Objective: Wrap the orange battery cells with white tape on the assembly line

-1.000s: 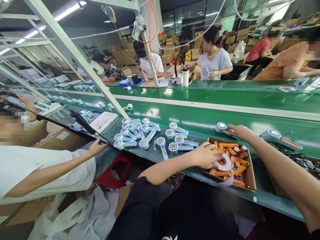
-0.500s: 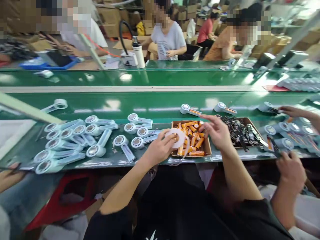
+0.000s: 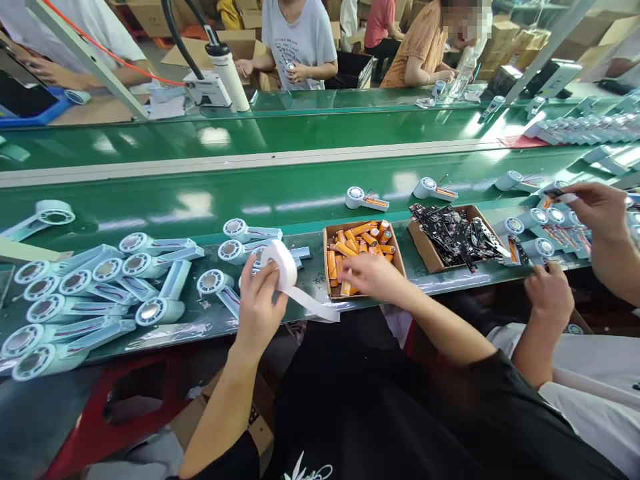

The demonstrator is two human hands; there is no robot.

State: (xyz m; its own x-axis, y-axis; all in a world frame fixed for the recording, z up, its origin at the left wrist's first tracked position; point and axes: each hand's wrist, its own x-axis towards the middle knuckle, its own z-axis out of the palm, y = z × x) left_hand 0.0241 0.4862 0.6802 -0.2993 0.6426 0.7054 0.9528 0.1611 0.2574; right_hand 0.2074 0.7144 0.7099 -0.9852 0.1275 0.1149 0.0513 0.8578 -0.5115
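Observation:
My left hand [image 3: 261, 300] is closed on a roll of white tape [image 3: 287, 268], fingers through its core and around its side. A loose strip of the tape trails down to the right over the bench edge. My right hand [image 3: 375, 275] reaches into a small cardboard box [image 3: 400, 261] filled with orange cylindrical batteries [image 3: 361, 235]. Its fingertips are bent together on an orange battery [image 3: 346, 287] at the box's front left. Behind and left of the tape lie light-blue handheld fan bodies [image 3: 231, 251], one partly hidden by my left hand.
A second box [image 3: 425, 248] holds black circuit-board strips [image 3: 457, 233]. Many fan bodies [image 3: 75, 280] crowd the left. Several fans with batteries [image 3: 367, 199] rest on the green conveyor belt [image 3: 295, 180]. At right, a co-worker's hands [image 3: 550, 293] handle parts. Other people sit across the line.
My left hand has moved left with the tape roll, and the loose strip now stretches out further. My right hand has come down from above the box onto the batteries. The view has shifted.

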